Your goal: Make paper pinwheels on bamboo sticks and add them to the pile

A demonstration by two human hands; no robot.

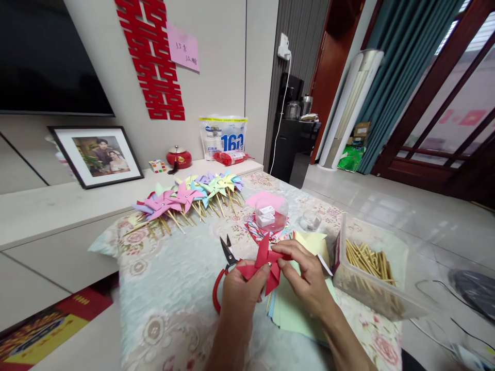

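Both my hands hold a red paper pinwheel (265,260) just above the flowered tablecloth (174,309). My left hand (240,296) pinches its left blades with thumb and fingers closed. My right hand (305,275) grips the right side, its fingers pressed on the folded centre. Red-handled scissors (226,260) lie on the cloth right behind my left hand. A stack of pastel paper sheets (294,314) lies under my right hand.
A row of finished pinwheels on wooden sticks (189,198) lies at the table's far side. A clear box of wooden sticks (367,268) stands at the right. A small clear tub (270,215) and a glass cup (310,220) sit behind the paper. A low shelf (58,206) lies left.
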